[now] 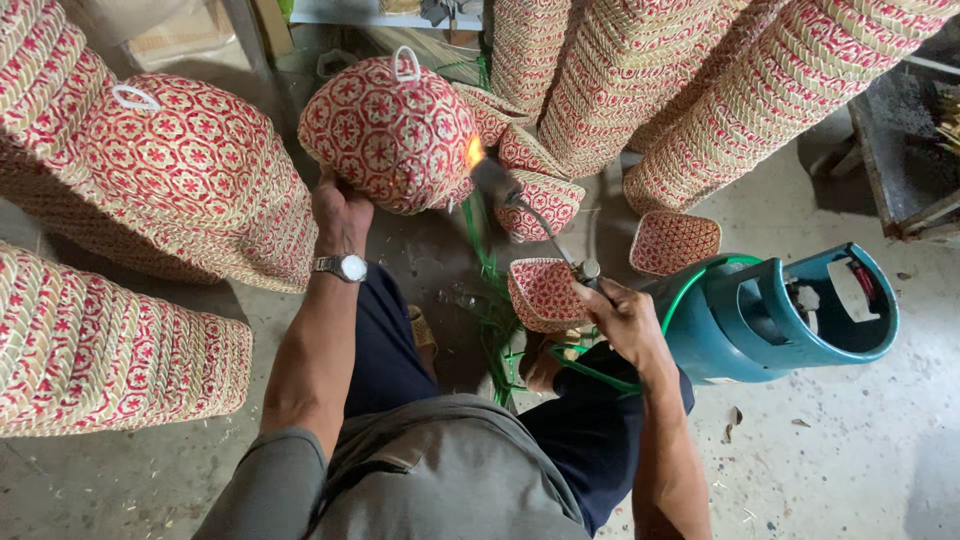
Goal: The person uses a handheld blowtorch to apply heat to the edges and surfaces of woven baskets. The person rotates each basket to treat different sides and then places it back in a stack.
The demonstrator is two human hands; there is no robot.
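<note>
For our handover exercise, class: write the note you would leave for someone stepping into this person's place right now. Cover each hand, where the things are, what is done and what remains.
Left hand: grips the woven dome cover from below, holding it up.
Right hand: shut on the gas torch; its flame licks the cover's right side.
Green hose runs to the teal gas cylinder lying at the right.
Done: cannot tell which covers are already flamed.
Left: stacked covers and small woven trays wait around.

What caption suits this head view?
Left hand steadies a red woven basket while right hand plays a torch flame over it.
</note>
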